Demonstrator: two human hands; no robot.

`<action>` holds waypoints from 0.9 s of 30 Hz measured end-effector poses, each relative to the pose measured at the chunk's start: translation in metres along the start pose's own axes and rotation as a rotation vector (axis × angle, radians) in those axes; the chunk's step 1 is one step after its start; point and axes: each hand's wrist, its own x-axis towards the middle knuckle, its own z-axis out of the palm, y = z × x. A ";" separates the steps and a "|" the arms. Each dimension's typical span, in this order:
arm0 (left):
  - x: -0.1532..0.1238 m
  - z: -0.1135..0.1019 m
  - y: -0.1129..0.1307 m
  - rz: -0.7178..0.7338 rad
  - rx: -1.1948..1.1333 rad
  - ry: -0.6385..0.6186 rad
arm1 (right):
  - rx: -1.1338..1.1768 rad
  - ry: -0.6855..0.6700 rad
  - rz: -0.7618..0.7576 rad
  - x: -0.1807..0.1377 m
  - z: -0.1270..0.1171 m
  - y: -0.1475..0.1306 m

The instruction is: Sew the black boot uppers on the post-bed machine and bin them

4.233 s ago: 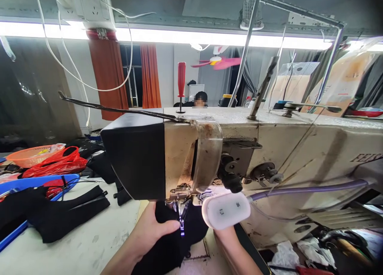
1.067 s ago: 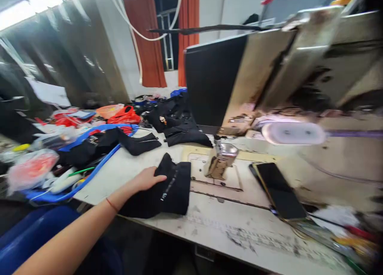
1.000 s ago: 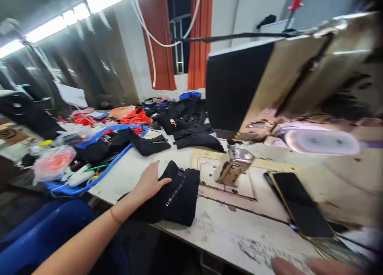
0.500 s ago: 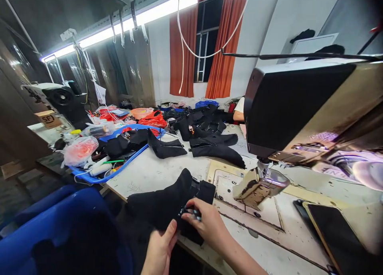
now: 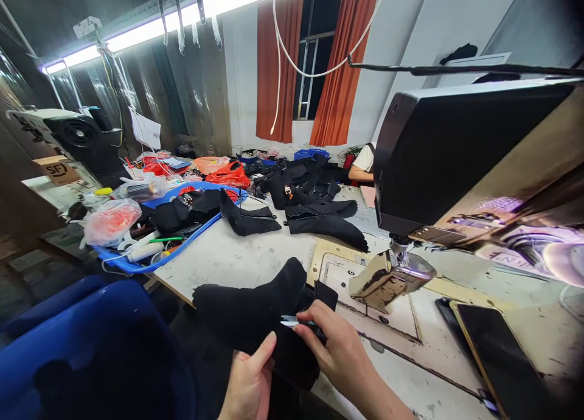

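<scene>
A black boot-shaped fabric piece (image 5: 255,298) lies over the table's front edge, its lower part hanging down. My left hand (image 5: 252,371) grips its near edge, thumb on top and fingers hidden beneath. My right hand (image 5: 333,338) is closed around small thread snips (image 5: 289,322), whose two pale blades point left, slightly apart, over the black fabric. Most of the snips' body is hidden in the palm. Just right of the fabric is the sewing machine's foot area (image 5: 392,277).
The sewing machine head (image 5: 456,158) looms at right, with a phone (image 5: 497,347) on the table below it. More black boot pieces (image 5: 326,225) lie behind. A cluttered blue tray (image 5: 191,228) sits left, above a blue chair (image 5: 114,329). A co-worker's arm (image 5: 362,167) shows at the back.
My right hand has moved slightly right, and the snips' blades now show clear of the fingers. The fabric has shifted and turned a little under my hands. The view has tilted slightly.
</scene>
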 end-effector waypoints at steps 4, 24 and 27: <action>-0.002 -0.001 0.001 -0.008 0.015 -0.024 | 0.012 0.026 -0.030 -0.001 -0.002 -0.002; -0.002 0.000 -0.003 -0.006 0.021 -0.051 | -0.022 -0.109 0.077 0.006 -0.017 -0.009; -0.004 0.002 -0.002 -0.001 0.022 -0.037 | -0.021 -0.099 0.073 0.007 -0.017 -0.009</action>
